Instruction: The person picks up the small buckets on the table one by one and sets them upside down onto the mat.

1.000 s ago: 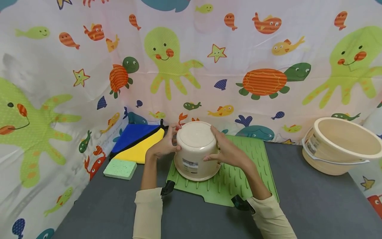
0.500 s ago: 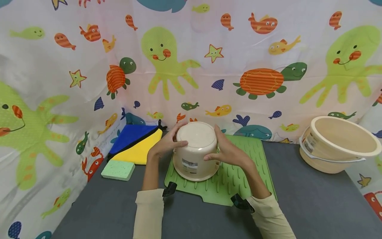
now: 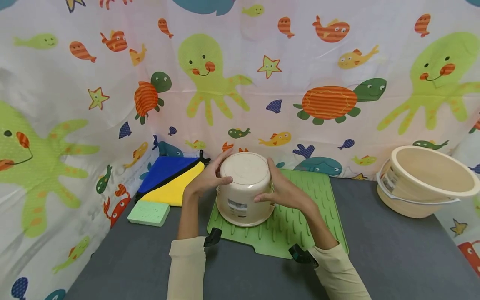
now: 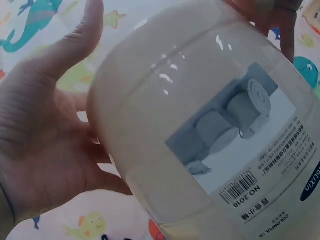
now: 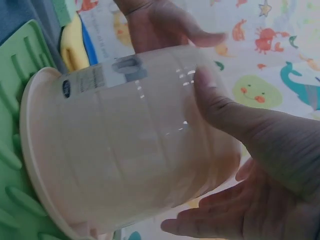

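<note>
A cream plastic bucket (image 3: 245, 189) stands upside down, its base up and its wide rim against the green ridged mat (image 3: 313, 196). A printed label (image 4: 235, 130) with a barcode faces me. At the bucket's left side is my left hand (image 3: 204, 179), thumb stretched out and lifted off the wall in both wrist views, fingertips at the far side. My right hand (image 3: 286, 189) flanks the right side. Its thumb (image 5: 215, 102) lies over the wall, while its fingers (image 5: 200, 222) extend, straight and spread, beyond the bucket's edge.
A second cream bucket (image 3: 408, 179) with a pale handle stands upright at the right. To the left are a light green sponge (image 3: 148, 213) and blue and yellow cloths (image 3: 172, 189) with black edging. A sea-animal curtain (image 3: 243, 83) encloses the grey table (image 3: 386, 241).
The left thumb has moved from the bucket's side up to near its top edge, and the fingers have spread. The bucket stays in place on the mat; the view has shifted slightly.
</note>
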{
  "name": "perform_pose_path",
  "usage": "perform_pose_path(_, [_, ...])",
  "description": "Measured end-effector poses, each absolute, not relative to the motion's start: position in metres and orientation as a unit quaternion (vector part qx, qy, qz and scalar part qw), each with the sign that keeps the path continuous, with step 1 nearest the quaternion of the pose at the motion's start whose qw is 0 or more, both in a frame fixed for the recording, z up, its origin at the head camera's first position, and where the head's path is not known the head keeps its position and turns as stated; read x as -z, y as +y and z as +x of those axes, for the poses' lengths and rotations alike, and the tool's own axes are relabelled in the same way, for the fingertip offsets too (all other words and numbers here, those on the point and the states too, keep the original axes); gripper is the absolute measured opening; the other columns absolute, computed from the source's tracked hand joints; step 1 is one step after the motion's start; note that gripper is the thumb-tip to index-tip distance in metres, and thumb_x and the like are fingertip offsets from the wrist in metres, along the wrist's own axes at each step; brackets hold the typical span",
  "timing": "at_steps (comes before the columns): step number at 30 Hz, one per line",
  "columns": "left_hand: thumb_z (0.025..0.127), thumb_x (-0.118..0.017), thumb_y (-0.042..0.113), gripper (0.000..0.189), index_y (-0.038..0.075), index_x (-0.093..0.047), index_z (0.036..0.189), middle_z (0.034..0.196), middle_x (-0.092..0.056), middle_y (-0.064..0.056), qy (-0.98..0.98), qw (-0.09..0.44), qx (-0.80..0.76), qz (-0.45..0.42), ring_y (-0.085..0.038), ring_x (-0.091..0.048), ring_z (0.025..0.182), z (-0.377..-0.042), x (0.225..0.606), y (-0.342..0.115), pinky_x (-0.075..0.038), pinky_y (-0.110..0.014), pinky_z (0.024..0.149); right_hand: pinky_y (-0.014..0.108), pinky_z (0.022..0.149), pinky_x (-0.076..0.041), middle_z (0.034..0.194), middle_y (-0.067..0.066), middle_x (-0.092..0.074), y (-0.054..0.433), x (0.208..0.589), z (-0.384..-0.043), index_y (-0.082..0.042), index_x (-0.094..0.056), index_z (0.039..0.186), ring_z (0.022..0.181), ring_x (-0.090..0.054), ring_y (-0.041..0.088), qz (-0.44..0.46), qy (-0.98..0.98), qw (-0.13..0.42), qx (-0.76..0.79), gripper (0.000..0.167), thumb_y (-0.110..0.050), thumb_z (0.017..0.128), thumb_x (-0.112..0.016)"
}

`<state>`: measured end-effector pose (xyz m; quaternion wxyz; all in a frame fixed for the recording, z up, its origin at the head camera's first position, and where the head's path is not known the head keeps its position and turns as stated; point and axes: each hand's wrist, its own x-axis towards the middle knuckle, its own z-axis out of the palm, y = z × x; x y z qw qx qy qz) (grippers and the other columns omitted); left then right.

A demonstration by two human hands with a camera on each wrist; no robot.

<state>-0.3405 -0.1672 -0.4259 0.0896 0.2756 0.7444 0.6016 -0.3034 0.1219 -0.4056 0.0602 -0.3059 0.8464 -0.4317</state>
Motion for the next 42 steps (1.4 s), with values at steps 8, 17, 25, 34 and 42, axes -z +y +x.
perform_pose_path(8, [0.081,-0.092,0.033,0.117,0.029,-0.016,0.169,0.177,-0.009,0.008,0.757,0.113,-0.594,0.247,-0.033,-0.031,0.158,-0.338,0.421,-0.162,-0.028,-0.059,0.129,0.064,0.124,-0.033,0.173,0.024,-0.017,0.118,0.403,-0.303,-0.007,0.002,0.169,0.160,-0.024,0.041,-0.293,0.851,0.051,0.433,0.123,-0.034,0.087,-0.087])
perform_pose_path(17, [0.062,-0.095,0.062,0.143,0.030,-0.007,0.170,0.178,0.004,0.008,0.767,0.108,-0.572,0.269,-0.025,0.001,0.166,-0.339,0.419,-0.162,-0.008,-0.063,0.132,0.065,0.117,-0.043,0.165,0.018,-0.033,0.117,0.403,-0.307,-0.009,-0.013,0.168,0.153,-0.039,0.039,-0.317,0.833,0.043,0.451,0.113,-0.030,0.086,-0.088])
perform_pose_path(25, [0.069,-0.099,0.037,0.139,0.038,-0.001,0.168,0.174,-0.017,-0.001,0.772,0.119,-0.575,0.243,-0.028,-0.023,0.159,-0.337,0.419,-0.159,-0.015,-0.062,0.131,0.066,0.124,-0.031,0.171,0.025,-0.020,0.119,0.400,-0.306,-0.005,0.004,0.168,0.159,-0.025,0.043,-0.308,0.841,0.042,0.443,0.124,-0.027,0.086,-0.088])
perform_pose_path(34, [0.067,-0.097,0.052,0.136,0.045,-0.004,0.166,0.174,-0.018,-0.001,0.762,0.113,-0.577,0.272,-0.030,-0.033,0.155,-0.339,0.418,-0.159,-0.024,-0.061,0.129,0.064,0.127,-0.027,0.175,0.023,-0.007,0.119,0.401,-0.306,-0.008,0.010,0.168,0.163,-0.015,0.041,-0.289,0.843,0.041,0.451,0.122,-0.036,0.092,-0.082])
perform_pose_path(42, [0.055,-0.084,0.083,0.147,0.032,-0.007,0.169,0.177,-0.010,-0.005,0.809,0.068,-0.516,0.272,-0.037,-0.020,0.161,-0.336,0.413,-0.154,-0.026,-0.068,0.126,0.063,0.124,-0.033,0.172,0.021,-0.017,0.118,0.408,-0.306,-0.012,0.010,0.168,0.160,-0.025,0.039,-0.285,0.838,0.059,0.462,0.122,-0.038,0.092,-0.082])
